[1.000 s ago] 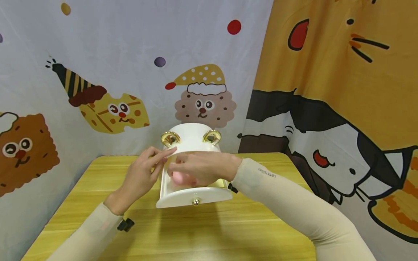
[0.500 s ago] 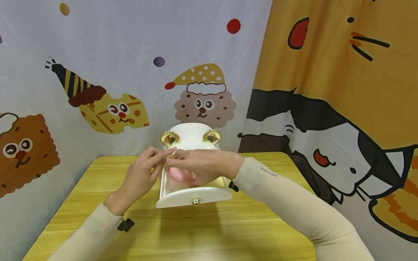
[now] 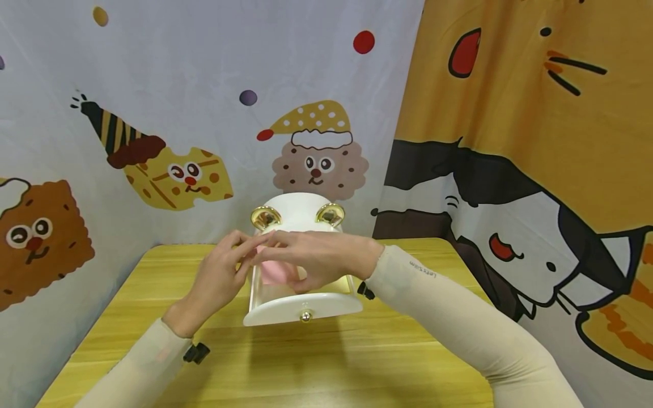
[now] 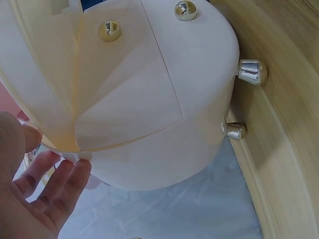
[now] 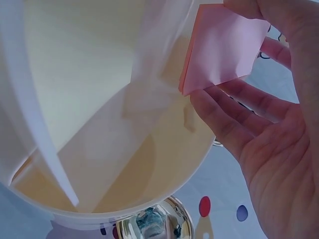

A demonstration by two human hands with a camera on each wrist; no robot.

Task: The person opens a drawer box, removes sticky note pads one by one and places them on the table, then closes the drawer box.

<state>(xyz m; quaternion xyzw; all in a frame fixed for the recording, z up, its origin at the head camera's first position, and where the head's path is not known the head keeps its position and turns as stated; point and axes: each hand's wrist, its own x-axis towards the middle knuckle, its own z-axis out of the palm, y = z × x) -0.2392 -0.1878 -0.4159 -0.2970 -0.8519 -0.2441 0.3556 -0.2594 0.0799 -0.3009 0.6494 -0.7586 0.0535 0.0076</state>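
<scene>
Pink paper is clamped between thumb and fingers of the right hand at the open front of a white box; the left hand (fingers slightly apart) touches its rim.

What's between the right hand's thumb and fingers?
A pink pad, held by the right hand; the right wrist view shows it.

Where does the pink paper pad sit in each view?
Head: pink paper pad left of and below centre, partly hidden by the right hand.
Left wrist: only a pink sliver at the left edge, probably the pad.
Right wrist: upper right, in that hand.
Shared landmark: white container.
</scene>
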